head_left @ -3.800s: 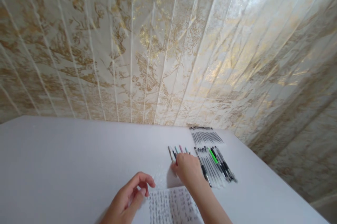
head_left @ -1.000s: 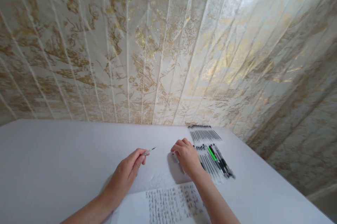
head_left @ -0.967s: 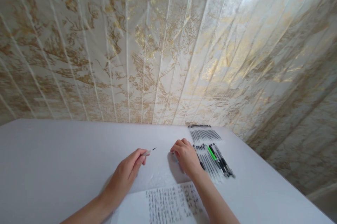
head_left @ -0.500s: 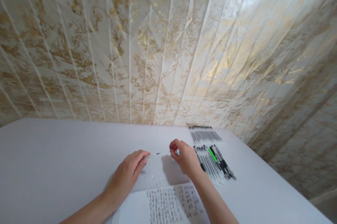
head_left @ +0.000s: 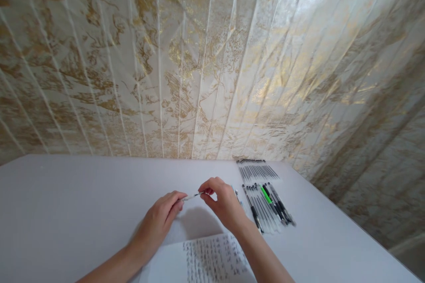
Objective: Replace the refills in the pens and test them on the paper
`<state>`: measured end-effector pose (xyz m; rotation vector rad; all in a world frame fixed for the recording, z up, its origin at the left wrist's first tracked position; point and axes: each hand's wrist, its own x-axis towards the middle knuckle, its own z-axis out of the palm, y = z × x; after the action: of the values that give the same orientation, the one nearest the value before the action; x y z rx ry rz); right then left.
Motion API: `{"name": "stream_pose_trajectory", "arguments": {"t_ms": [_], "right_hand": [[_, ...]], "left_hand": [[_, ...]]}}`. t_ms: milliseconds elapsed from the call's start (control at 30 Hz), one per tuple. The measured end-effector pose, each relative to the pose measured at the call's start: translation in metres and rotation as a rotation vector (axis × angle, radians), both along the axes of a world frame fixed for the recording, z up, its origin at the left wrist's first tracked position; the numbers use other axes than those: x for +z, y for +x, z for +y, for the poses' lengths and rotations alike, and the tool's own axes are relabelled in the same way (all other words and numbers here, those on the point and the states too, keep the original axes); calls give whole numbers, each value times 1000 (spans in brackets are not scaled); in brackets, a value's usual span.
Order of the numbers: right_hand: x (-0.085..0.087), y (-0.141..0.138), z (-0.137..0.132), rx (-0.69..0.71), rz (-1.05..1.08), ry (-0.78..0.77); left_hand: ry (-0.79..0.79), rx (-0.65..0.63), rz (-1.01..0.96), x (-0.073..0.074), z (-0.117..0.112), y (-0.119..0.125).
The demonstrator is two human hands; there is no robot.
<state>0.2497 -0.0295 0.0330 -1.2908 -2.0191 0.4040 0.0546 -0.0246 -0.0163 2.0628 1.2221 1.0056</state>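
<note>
My left hand (head_left: pixel 161 216) is closed around the back end of a thin pen refill (head_left: pixel 192 196) and holds it just above the white table (head_left: pixel 66 203). The refill points right, toward my right hand (head_left: pixel 224 203). My right hand's thumb and forefinger pinch together at the refill's dark tip. Whether they hold a small cap there I cannot make out. Just right of my right hand lies a row of pens (head_left: pixel 268 205), one of them green (head_left: pixel 264 194).
A second row of dark refills (head_left: pixel 257 170) lies further back by the wall. A sheet of handwritten paper (head_left: pixel 212 258) rests at the near edge between my forearms. A crinkled gold-and-white foil wall (head_left: pixel 212 61) rises behind the table, whose right edge (head_left: pixel 352 230) drops off.
My right hand left the pens on the table, rose and moved left to the refill's tip. My left hand has kept the refill nearly still, pointing right.
</note>
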Motion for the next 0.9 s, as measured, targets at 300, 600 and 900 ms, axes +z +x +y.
{"name": "stream_pose_trajectory", "arguments": {"t_ms": [300, 600, 900], "right_hand": [[1, -5, -2, 31, 34, -51], [-4, -7, -2, -2, -303, -95], [-4, -11, -6, -25, -347, -40]], "left_hand": [[-4, -58, -11, 2, -2, -1], [33, -63, 5, -1, 0, -2], [23, -67, 25, -4, 2, -2]]}}
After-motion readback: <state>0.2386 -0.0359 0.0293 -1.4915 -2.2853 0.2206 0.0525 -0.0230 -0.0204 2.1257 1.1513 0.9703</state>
